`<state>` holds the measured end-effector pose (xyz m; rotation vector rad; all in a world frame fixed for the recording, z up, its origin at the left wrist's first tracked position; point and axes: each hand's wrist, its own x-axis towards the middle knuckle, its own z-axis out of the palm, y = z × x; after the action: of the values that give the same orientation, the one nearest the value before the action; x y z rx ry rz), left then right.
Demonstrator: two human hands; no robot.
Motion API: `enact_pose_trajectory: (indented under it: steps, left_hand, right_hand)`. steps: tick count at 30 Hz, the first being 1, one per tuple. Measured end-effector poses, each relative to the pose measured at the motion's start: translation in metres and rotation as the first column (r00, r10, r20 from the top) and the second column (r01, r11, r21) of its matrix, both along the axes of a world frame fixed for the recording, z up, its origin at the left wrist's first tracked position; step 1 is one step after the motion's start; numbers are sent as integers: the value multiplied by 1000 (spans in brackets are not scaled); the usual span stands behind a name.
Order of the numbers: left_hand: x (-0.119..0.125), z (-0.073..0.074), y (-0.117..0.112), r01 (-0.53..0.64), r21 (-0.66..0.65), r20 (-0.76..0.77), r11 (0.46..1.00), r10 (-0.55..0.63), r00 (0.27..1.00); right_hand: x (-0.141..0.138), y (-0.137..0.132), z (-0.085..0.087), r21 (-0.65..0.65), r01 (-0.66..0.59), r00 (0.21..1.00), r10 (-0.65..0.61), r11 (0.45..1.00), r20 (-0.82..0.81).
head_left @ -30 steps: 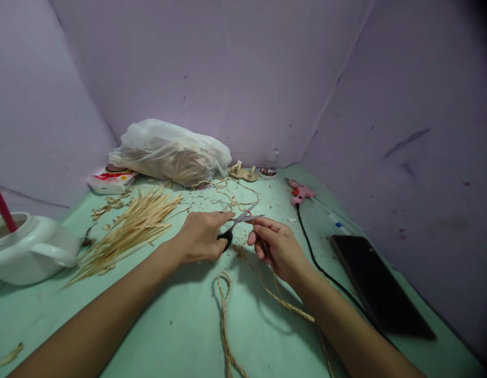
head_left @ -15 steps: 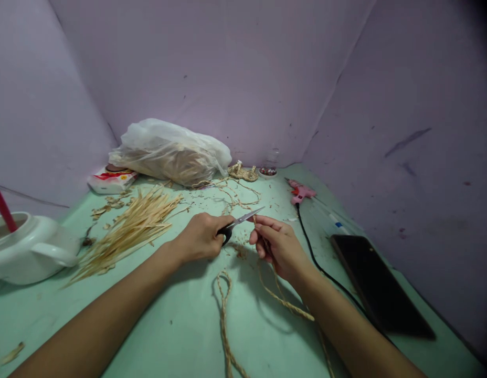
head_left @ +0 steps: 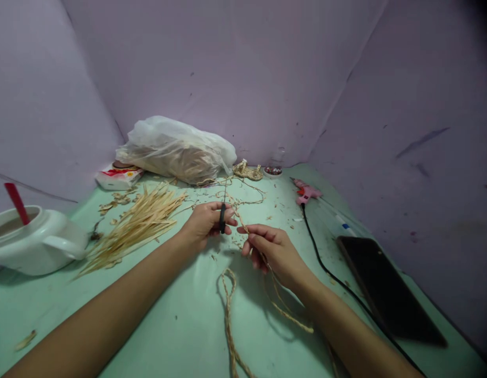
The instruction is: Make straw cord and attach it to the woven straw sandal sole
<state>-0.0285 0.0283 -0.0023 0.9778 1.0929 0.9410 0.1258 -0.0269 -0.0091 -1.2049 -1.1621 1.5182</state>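
In the head view, my left hand (head_left: 206, 221) is closed on black-handled scissors (head_left: 222, 218), whose blades point up and away from me. My right hand (head_left: 269, 244) pinches a twisted straw cord (head_left: 278, 294); one end sticks out past the fingertips toward the left hand, and the rest hangs below the palm to the table. Between the two hands, small fibre trimmings (head_left: 237, 242) lie scattered. Closer to me, a looped braided cord (head_left: 228, 299) rests on the table, its lower part running out of view.
Flat straw strips (head_left: 143, 220) lie left, beside a white pot (head_left: 42, 241) holding a red-handled tool. At the back are a stuffed plastic bag (head_left: 176, 149), a small woven piece (head_left: 247, 170) and a bead container (head_left: 273, 170). A pink glue gun (head_left: 306, 192) and dark tablet (head_left: 389, 289) lie right.
The scissors have swung from pointing right at the cord to pointing upward. More of the cord's end now shows beyond my right fingertips. The view has shifted slightly.
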Motion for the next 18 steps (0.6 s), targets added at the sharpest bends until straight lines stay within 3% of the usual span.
enact_pose_trajectory:
  steps: [3, 7, 10, 12, 15, 18]
  left_hand:
    - [3, -4, -1, -5, -88, 104, 996, 15, 994]
    - [3, -2, -1, -38, -56, 122, 998, 44, 992]
    - [-1, 0, 1, -59, 17, 152, 998, 56, 987]
    - [-3, -1, 2, -65, 71, 179, 995, 52, 983]
    - [-5, -5, 3, -43, 132, 193, 990, 17, 981]
    - [-4, -7, 2, -24, 172, 190, 985, -9, 982]
  right_hand:
    - [-2, -3, -5, 76, -79, 993, 72, 994, 96]
    - [-5, -6, -10, 97, -133, 983, 119, 986, 139]
    - [-6, -6, -10, 22, -103, 995, 103, 994, 5]
    - [-5, -5, -8, -96, -112, 984, 97, 989, -150]
    - [-2, -4, -7, -243, -214, 934, 125, 946, -335]
    - [1, -4, -7, -285, -298, 893, 160, 911, -421]
